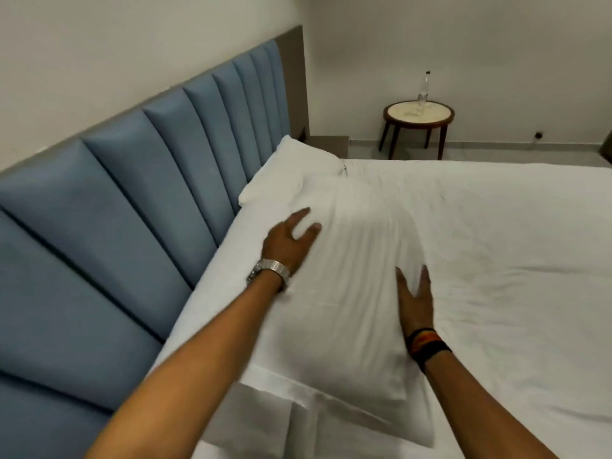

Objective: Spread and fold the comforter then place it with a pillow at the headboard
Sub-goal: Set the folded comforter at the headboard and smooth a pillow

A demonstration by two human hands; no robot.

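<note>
A white pillow [351, 279] lies lengthwise on the bed beside the blue padded headboard [139, 207]. My left hand [291, 243] rests flat on its left edge, fingers spread, a silver watch on the wrist. Flat against the pillow's right edge is my right hand [415, 303], fingers apart, with a dark banded wristband. A second white pillow [291, 173] sits further along the headboard, touching the first. A folded white layer, possibly the comforter [265, 409], shows under the near end of the pillow. I cannot tell it from the sheet for sure.
The white bed surface [496, 260] stretches to the right. A round wooden side table [419, 115] with a clear bottle [424, 89] stands by the far wall. A low brown bedside unit [328, 142] sits past the bed's far corner.
</note>
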